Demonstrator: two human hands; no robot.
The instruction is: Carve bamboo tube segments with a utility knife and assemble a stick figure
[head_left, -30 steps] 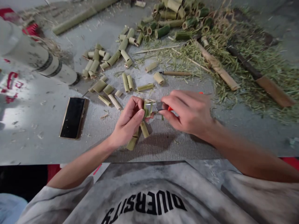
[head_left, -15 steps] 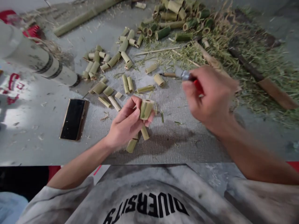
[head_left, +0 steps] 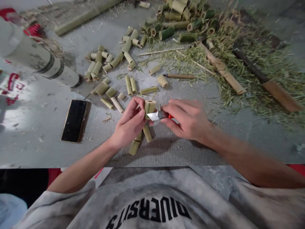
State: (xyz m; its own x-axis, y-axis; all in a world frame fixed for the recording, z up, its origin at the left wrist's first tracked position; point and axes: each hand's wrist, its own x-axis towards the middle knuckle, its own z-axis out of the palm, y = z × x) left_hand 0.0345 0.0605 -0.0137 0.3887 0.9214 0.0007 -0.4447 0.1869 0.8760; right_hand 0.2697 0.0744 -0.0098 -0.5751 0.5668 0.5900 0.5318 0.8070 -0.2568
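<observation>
Bamboo piece is held up between the two hands, to the right of the phone. It is short and hollow, and its long way runs almost straight up, with the hollow end at the top. The left hand is on the side nearer the phone and pinches the piece with its thumb and fingers. The right hand is on the side away from the phone and grips a knife. The knife points back toward the phone, so its blade goes across the low part of the piece. The left hand is nearer to the piece, since the right one gets to it only with the blade. I cannot tell if the sharp edge has bitten in. Half a second ago, the right hand and the knife were farther right of the phone, well apart from the piece. Now they are back next to it, and the left hand has hardly moved. More cut bits lie to the right of the phone, a little past it.
</observation>
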